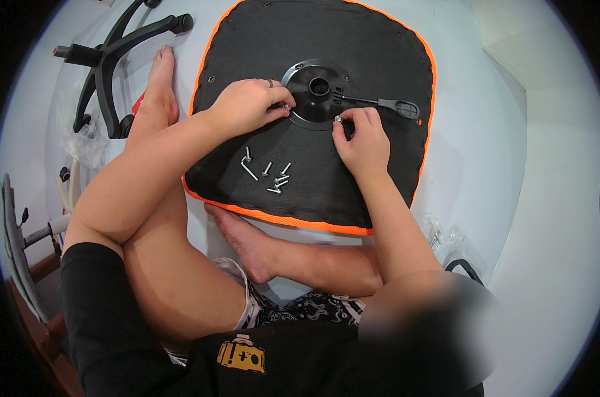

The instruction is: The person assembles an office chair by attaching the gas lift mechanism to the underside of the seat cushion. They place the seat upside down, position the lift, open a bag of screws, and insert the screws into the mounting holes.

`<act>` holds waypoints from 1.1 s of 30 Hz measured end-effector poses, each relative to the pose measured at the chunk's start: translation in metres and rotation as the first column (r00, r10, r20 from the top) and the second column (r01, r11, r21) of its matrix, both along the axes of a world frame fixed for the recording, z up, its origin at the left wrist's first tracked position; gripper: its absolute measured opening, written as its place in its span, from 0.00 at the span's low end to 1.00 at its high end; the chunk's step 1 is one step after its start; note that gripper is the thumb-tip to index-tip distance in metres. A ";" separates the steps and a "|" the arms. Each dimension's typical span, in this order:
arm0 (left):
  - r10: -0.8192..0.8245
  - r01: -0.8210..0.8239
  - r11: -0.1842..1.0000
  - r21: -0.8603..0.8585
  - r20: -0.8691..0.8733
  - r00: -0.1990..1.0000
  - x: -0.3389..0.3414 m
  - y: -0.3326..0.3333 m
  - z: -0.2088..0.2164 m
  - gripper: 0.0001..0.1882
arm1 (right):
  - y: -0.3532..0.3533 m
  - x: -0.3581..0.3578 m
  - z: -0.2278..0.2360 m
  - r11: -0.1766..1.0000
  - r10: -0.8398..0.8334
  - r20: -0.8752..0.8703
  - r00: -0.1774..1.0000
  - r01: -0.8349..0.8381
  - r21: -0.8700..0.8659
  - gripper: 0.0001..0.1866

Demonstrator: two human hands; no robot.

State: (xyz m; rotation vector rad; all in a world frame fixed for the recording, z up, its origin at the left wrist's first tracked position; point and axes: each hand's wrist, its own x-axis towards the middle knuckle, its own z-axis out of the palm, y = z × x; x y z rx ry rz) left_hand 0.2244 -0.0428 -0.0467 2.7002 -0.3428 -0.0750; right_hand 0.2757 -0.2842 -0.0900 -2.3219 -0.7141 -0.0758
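A black chair seat [313, 155] with orange edging lies underside up in front of me. Against its middle sits a round black plate [304, 109] with a raised round socket, and a lever with a black paddle handle [400, 106] reaches out to the right. My left hand [247, 104] pinches a small silver bolt [287, 106] at the plate's left rim. At the lower right rim, the fingertips of my right hand [366, 140] close on another silver bolt [338, 119]. Nearer me on the seat lie several loose bolts [267, 169] and an L-shaped hex key [250, 170].
A black chair base [108, 63] with casters lies on its side at the far left. Clear plastic bags [455, 243] rest on the pale floor at the right. My bare foot [247, 245] is close to the seat's near edge.
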 end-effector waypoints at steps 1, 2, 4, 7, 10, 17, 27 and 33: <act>0.003 -0.003 1.000 -0.006 0.004 1.000 0.000 0.000 0.000 0.08 | 0.000 0.000 -0.001 1.000 0.001 0.007 1.000 -0.001 -0.004 0.09; -0.006 0.006 1.000 -0.011 0.015 1.000 0.000 0.000 0.000 0.08 | -0.001 0.001 -0.001 1.000 0.001 0.014 1.000 -0.001 -0.008 0.09; -0.020 0.021 1.000 -0.021 0.035 0.999 0.000 0.001 -0.001 0.08 | 0.000 0.000 0.001 1.000 0.002 -0.004 1.000 -0.002 -0.004 0.09; -0.026 0.025 0.999 0.047 0.021 0.999 0.000 0.001 -0.001 0.08 | 0.000 0.000 0.003 1.000 -0.002 -0.018 1.000 0.003 0.006 0.09; -0.078 0.074 0.996 0.043 0.110 0.991 0.001 0.004 -0.004 0.09 | 0.000 0.000 0.003 1.000 0.001 -0.019 1.000 0.000 0.020 0.10; -0.078 0.076 0.996 0.048 0.047 0.996 -0.001 0.005 -0.008 0.08 | 0.000 -0.001 0.006 0.999 -0.004 -0.019 1.000 0.005 0.046 0.12; -0.048 0.051 0.998 -0.031 0.101 0.994 -0.001 0.001 -0.010 0.08 | -0.001 -0.001 0.006 0.999 -0.009 -0.030 0.999 0.010 0.045 0.13; -0.070 0.072 0.997 -0.015 0.096 0.993 -0.001 0.001 -0.011 0.08 | -0.001 -0.001 0.005 0.998 -0.007 -0.016 1.000 0.008 0.055 0.12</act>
